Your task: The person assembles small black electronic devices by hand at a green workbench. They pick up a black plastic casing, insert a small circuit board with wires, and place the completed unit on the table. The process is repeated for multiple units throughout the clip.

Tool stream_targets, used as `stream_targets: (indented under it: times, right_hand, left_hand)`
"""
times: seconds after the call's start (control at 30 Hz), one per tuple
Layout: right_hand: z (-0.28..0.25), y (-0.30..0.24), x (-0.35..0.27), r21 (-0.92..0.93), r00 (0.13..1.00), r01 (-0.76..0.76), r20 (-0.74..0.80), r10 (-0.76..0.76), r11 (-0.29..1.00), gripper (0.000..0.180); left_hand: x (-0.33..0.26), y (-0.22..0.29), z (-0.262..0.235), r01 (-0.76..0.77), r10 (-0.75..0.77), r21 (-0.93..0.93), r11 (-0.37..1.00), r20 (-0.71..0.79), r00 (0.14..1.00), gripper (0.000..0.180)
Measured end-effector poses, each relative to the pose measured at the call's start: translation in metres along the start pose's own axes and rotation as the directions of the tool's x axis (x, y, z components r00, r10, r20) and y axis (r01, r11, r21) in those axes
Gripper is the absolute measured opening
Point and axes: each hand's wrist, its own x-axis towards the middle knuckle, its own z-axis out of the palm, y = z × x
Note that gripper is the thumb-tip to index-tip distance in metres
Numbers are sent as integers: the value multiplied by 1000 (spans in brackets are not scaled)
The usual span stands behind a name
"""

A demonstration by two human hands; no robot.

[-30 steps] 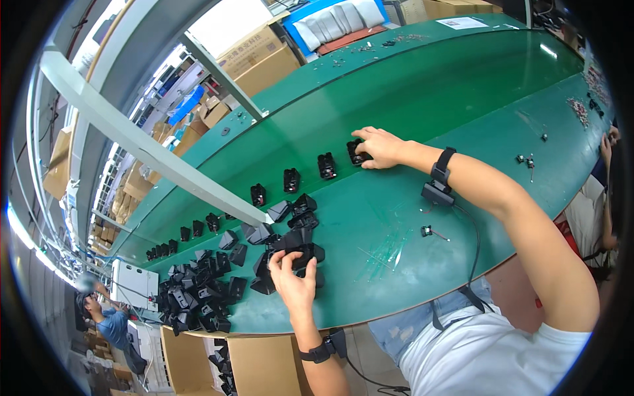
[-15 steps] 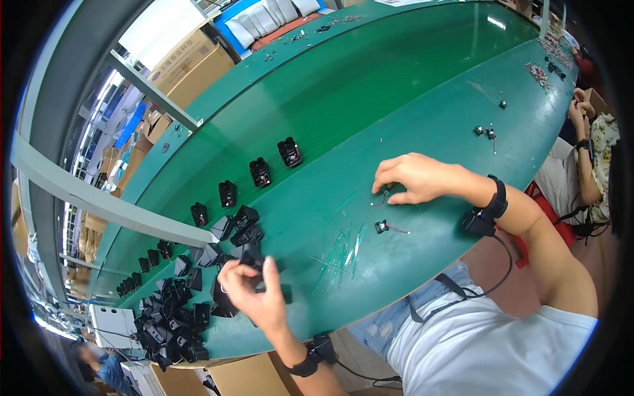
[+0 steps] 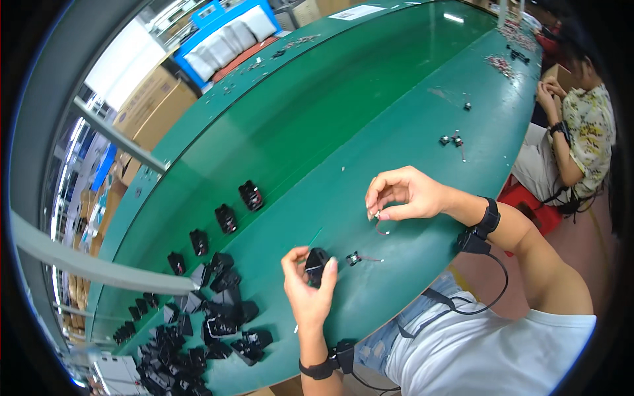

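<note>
A black plastic housing [image 3: 316, 266] is gripped between the thumb and fingers of my left hand [image 3: 306, 296], above the green table. My right hand [image 3: 415, 196] is raised to its right, pinching a small component [image 3: 378, 215] with a thin red wire and white plug dangling from it. Between the hands, a similar small black part [image 3: 354, 259] with a red wire lies on the table. One thin greenish strip [image 3: 317, 236] shows just beyond my left hand, which covers the area nearer me. To the left, many loose black housings [image 3: 173, 346] lie heaped.
Several black housings [image 3: 251, 196] stand in a row along the sunken green lane [image 3: 290, 125]. More wired parts [image 3: 457, 140] lie farther right. A grey metal bar [image 3: 99, 261] crosses the left side. Another person [image 3: 584, 142] sits at the right end of the table [image 3: 403, 145].
My left hand has moved right, away from the heap, bringing a black housing with it. My right hand has lifted the small wired component off the table. The view has shifted.
</note>
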Motion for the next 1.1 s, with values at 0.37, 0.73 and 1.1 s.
stream_targets:
  times: [0.37,0.73,1.1]
  right_hand:
    - [-9,-24,-28,-229,952,210,-172,-252,951,41]
    - [3,-43,-36,-683,706,389,-210,-676,618,41]
    - [8,-47,-49,-877,548,370,-59,-834,306,40]
  left_hand:
    - [0,0,5,44,-41,-131,990,28,999,38]
    - [-1,-6,2,47,-46,-145,988,10,999,47]
    - [-1,-5,4,2,7,-143,990,64,998,47]
